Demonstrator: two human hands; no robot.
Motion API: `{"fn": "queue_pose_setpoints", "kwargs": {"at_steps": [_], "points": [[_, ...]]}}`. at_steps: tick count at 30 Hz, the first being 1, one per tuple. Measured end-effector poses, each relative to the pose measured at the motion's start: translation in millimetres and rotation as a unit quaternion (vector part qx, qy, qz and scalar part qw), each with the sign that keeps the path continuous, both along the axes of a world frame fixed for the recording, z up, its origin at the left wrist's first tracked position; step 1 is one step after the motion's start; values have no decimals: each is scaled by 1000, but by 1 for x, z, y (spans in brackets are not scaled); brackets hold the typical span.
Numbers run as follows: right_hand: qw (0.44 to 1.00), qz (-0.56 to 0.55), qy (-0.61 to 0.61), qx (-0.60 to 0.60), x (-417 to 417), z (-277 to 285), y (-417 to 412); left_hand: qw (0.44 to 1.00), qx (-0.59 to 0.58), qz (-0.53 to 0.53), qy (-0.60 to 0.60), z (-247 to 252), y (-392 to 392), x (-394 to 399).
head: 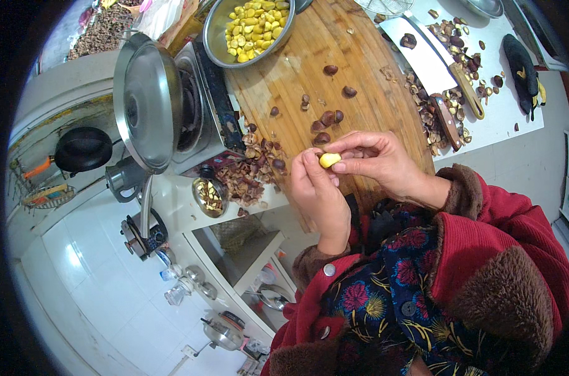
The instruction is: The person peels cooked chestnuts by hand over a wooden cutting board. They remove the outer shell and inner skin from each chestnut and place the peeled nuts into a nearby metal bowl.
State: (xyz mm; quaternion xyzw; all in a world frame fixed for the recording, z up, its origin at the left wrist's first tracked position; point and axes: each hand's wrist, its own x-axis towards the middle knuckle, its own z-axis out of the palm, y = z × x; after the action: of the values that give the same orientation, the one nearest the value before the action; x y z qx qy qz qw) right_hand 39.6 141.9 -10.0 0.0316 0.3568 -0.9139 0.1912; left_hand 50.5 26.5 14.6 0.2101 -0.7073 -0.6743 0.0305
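A mostly peeled yellow chestnut (330, 160) is pinched between the fingertips of both hands above the near edge of a wooden cutting board (289, 89). My left hand (318, 195) grips its left end, where a bit of brown shell shows. Thumb and fingers of my right hand (376, 157) hold the other end. Just beyond the fingers lie several brown chestnuts (328, 118), and others are scattered farther up the board. A metal bowl (211, 35) at the board's far left holds many peeled yellow chestnuts (256, 30).
Shell scraps (244, 183) are heaped left of the board, beside a small metal bowl (197, 207) of pieces. A lidded pan (146, 103) stands on a gas stove (214, 103). To the right lie a cleaver (423, 56), a wooden-handled knife (445, 120), more shells and dark bananas (519, 66).
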Motion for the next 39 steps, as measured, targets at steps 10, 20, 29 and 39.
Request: {"fn": "queue_pose_setpoints", "kwargs": {"at_steps": [10,20,29,39], "points": [[1000,-25,-8,16,-12,1,9,995,-29,-56,83,1,0,1],[996,12,38,78,-10,-2,17,982,106,-83,130,-17,-12,7],[1000,-2,-12,-2,-9,0,8,963,-222,-98,120,-12,-5,5],[996,2,-89,-3,-3,-8,3,986,162,15,40,-10,-2,-5]]}}
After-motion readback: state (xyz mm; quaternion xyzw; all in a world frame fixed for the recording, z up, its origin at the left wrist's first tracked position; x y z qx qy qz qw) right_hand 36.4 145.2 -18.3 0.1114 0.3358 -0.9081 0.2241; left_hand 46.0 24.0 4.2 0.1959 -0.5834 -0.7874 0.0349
